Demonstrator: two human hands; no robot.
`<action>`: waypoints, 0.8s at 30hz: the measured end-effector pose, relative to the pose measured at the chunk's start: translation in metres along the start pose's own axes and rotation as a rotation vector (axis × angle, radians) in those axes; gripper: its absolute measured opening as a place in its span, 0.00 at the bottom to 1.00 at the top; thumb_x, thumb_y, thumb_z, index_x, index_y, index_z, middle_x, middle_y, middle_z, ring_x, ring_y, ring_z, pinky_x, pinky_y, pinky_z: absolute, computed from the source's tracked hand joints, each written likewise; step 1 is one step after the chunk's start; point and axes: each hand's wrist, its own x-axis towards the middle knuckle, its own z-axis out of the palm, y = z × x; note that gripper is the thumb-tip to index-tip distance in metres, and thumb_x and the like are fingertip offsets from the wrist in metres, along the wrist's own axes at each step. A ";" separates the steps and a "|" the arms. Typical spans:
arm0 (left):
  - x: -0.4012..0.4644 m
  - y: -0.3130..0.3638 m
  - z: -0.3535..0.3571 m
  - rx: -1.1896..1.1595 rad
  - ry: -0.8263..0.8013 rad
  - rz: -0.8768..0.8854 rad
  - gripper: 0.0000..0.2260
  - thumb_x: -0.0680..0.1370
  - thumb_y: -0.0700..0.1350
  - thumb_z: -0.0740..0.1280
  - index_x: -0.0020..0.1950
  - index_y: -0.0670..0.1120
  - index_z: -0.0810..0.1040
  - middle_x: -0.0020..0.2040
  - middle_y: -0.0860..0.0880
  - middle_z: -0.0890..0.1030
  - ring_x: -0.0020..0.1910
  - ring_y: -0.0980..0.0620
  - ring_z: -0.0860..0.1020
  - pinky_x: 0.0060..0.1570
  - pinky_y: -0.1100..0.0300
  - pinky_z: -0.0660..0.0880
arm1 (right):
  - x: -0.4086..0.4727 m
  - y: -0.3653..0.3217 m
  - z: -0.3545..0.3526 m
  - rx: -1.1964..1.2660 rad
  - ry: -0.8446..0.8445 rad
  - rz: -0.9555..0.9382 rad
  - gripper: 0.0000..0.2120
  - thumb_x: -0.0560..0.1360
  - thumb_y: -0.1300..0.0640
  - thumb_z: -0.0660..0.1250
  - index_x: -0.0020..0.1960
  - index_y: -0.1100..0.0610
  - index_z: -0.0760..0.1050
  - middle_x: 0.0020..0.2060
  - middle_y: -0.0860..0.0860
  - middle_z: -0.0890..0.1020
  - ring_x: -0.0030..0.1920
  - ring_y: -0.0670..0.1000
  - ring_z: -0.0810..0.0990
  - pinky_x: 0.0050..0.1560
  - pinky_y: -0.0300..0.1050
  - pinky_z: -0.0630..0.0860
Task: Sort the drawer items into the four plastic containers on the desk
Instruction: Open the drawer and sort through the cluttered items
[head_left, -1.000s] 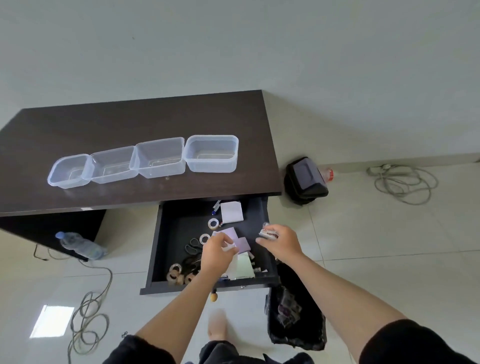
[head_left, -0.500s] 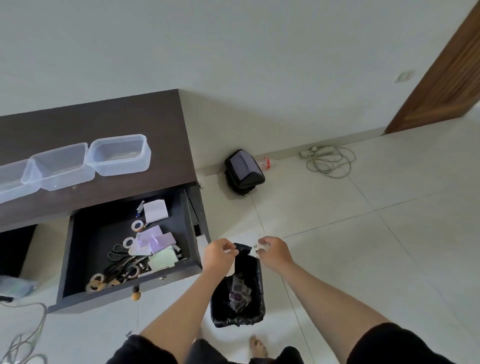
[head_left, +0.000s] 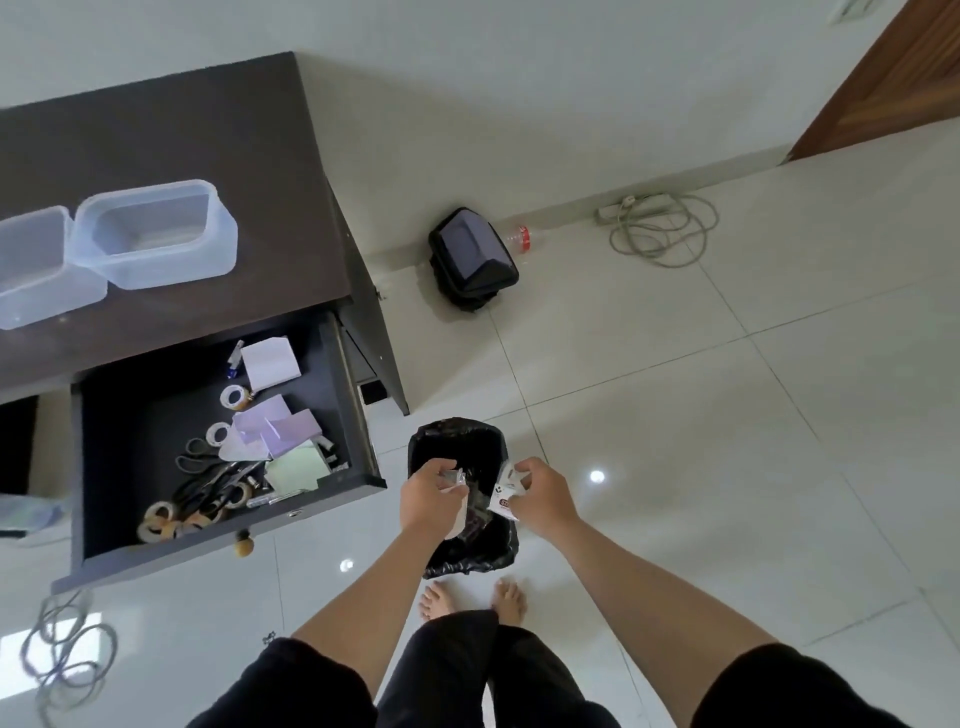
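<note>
Both hands hover over the black-lined waste bin on the floor right of the open drawer. My left hand pinches a small clear wrapper. My right hand holds a white printed wrapper. The drawer holds purple and green note pads, tape rolls, scissors and a white pad. Two clear plastic containers show on the dark desk; the others are out of frame.
A tipped black bin lid and a plastic bottle lie by the wall. A power strip with coiled cable is farther right. Cables lie at lower left. My bare feet stand just behind the bin.
Both hands left the drawer carrying wrappers and moved right to hover over the waste bin. The view swung right, pushing the desk and containers to the left edge.
</note>
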 end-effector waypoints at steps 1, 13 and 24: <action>0.004 -0.006 0.002 -0.004 -0.002 -0.024 0.16 0.74 0.42 0.71 0.61 0.48 0.76 0.50 0.49 0.80 0.46 0.53 0.75 0.48 0.62 0.72 | 0.006 0.003 0.005 -0.012 -0.007 0.006 0.23 0.69 0.67 0.67 0.63 0.58 0.71 0.52 0.57 0.79 0.47 0.55 0.78 0.41 0.42 0.73; 0.093 -0.097 0.063 0.020 0.012 -0.230 0.21 0.74 0.45 0.71 0.66 0.52 0.73 0.57 0.49 0.80 0.58 0.48 0.77 0.52 0.59 0.74 | 0.116 0.063 0.090 -0.112 -0.061 0.110 0.15 0.70 0.65 0.68 0.56 0.57 0.76 0.48 0.54 0.81 0.44 0.52 0.78 0.41 0.42 0.75; 0.153 -0.171 0.111 0.047 -0.076 -0.287 0.28 0.73 0.50 0.72 0.71 0.51 0.67 0.57 0.52 0.79 0.54 0.54 0.76 0.50 0.61 0.71 | 0.194 0.120 0.152 -0.069 -0.092 0.266 0.18 0.76 0.56 0.65 0.65 0.59 0.72 0.58 0.56 0.80 0.59 0.56 0.78 0.56 0.43 0.73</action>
